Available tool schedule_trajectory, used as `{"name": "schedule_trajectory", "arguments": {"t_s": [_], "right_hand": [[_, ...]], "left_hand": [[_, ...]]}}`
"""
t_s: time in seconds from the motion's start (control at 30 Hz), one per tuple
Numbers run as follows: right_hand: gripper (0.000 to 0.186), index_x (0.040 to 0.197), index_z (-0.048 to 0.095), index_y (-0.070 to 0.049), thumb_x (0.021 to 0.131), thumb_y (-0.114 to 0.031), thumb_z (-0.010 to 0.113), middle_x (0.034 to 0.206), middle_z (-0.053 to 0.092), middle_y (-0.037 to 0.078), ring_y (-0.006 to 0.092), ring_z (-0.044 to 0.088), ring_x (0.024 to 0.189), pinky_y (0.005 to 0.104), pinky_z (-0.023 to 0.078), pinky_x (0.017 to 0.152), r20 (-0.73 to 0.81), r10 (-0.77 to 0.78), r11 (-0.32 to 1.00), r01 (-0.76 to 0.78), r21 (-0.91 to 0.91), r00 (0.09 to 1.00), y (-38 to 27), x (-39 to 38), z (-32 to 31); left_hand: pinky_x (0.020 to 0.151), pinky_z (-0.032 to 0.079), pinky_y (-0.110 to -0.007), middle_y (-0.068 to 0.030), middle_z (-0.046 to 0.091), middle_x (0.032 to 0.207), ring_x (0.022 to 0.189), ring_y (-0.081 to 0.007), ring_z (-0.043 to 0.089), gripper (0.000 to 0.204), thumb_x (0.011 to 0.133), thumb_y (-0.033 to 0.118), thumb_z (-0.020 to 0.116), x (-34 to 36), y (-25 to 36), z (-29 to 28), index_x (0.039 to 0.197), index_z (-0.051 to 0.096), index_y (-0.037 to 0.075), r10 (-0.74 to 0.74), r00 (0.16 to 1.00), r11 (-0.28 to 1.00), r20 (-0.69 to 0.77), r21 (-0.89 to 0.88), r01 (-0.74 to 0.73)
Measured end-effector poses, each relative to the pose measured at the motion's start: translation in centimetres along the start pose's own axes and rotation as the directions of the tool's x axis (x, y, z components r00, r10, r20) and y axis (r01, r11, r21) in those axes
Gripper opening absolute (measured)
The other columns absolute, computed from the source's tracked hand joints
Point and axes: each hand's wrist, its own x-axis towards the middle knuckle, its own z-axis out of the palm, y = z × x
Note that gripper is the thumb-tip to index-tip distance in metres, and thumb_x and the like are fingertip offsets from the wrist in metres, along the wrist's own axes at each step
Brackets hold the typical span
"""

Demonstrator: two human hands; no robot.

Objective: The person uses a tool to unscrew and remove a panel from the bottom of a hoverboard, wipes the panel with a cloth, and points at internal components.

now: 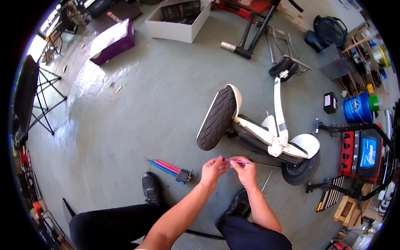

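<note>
Between my hands, in front of me, is a thin purple hex key. The fingers of my right hand pinch it. My left hand, slightly blurred, closes its fingertips on the key's other end. Just beyond, a white and black self-balancing scooter lies tipped on the floor. Its ribbed tyre faces me on the left and the second wheel is at the right. A black holder with pink and blue hex keys lies left of my left hand.
A thin metal rod lies beside my right forearm. At right stand a red and black machine with cables, a blue bucket and a small black box. A white box, a purple box and a folding chair stand farther off.
</note>
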Motion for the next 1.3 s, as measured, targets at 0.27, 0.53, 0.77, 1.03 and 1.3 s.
{"name": "schedule_trajectory", "arguments": {"t_s": [0.27, 0.53, 0.77, 1.03, 1.3], "right_hand": [[0.025, 0.115, 0.063, 0.004, 0.095, -0.010, 0.066, 0.104, 0.071, 0.014, 0.0199, 0.070, 0.092, 0.0296, 0.058, 0.083, -0.042, 0.179, 0.851, -0.133, 0.508, 0.983, 1.9, 3.2, -1.2], [0.021, 0.114, 0.064, -0.001, 0.096, -0.010, 0.064, 0.102, 0.072, 0.014, 0.0205, 0.072, 0.089, 0.0299, 0.060, 0.077, -0.037, 0.318, 0.658, -0.192, 0.728, 0.948, 4.0, 4.0, -1.4], [0.013, 0.106, 0.066, -0.005, 0.095, -0.011, 0.066, 0.095, 0.071, 0.011, 0.0187, 0.071, 0.080, 0.0300, 0.060, 0.070, -0.033, 0.393, 0.619, -0.238, 0.749, 0.919, 5.5, 4.3, -2.7], [0.022, 0.113, 0.058, -0.007, 0.099, -0.024, 0.062, 0.087, 0.069, 0.011, 0.0179, 0.068, 0.064, 0.0294, 0.057, 0.053, -0.059, 0.475, 0.784, -0.391, 0.482, 0.878, 5.3, 5.9, -3.4], [0.024, 0.112, 0.060, -0.006, 0.103, -0.027, 0.053, 0.086, 0.069, 0.011, 0.0169, 0.067, 0.066, 0.0295, 0.056, 0.055, 0.057, 0.447, 0.743, -0.406, 0.533, 0.893, 4.8, 5.2, -4.6]], "left_hand": [[0.082, 0.054, -0.033, -0.0102, 0.070, 0.097, 0.086, -0.0211, 0.067, 0.018, 0.097, 0.016, 0.062, 5.9, 1.3, 3.3, 0.108, 0.064, 0.001, -0.058, 0.995, 0.989, 0.076, -0.128, 0.067], [0.070, 0.052, -0.030, -0.0074, 0.069, 0.092, 0.076, -0.0159, 0.063, 0.016, 0.097, 0.014, 0.063, 7.5, 0.0, 3.8, 0.102, 0.068, 0.001, 0.113, 0.992, 0.993, -0.053, 0.022, -0.112], [0.064, 0.052, -0.030, -0.0079, 0.069, 0.085, 0.068, -0.0156, 0.062, 0.016, 0.095, 0.012, 0.065, 8.8, -0.2, 4.4, 0.101, 0.070, -0.001, 0.216, 0.973, 0.968, -0.075, 0.144, -0.204], [0.065, 0.058, -0.031, -0.0118, 0.071, 0.088, 0.072, -0.0194, 0.068, 0.016, 0.092, 0.009, 0.069, 8.3, -0.6, 5.3, 0.100, 0.069, -0.004, 0.269, 0.950, 0.963, -0.156, 0.075, -0.260], [0.067, 0.060, -0.033, -0.0115, 0.071, 0.088, 0.075, -0.0210, 0.069, 0.013, 0.093, 0.007, 0.068, 9.4, -1.2, 4.1, 0.099, 0.068, -0.004, 0.354, 0.930, 0.933, -0.101, 0.106, -0.344]]}}
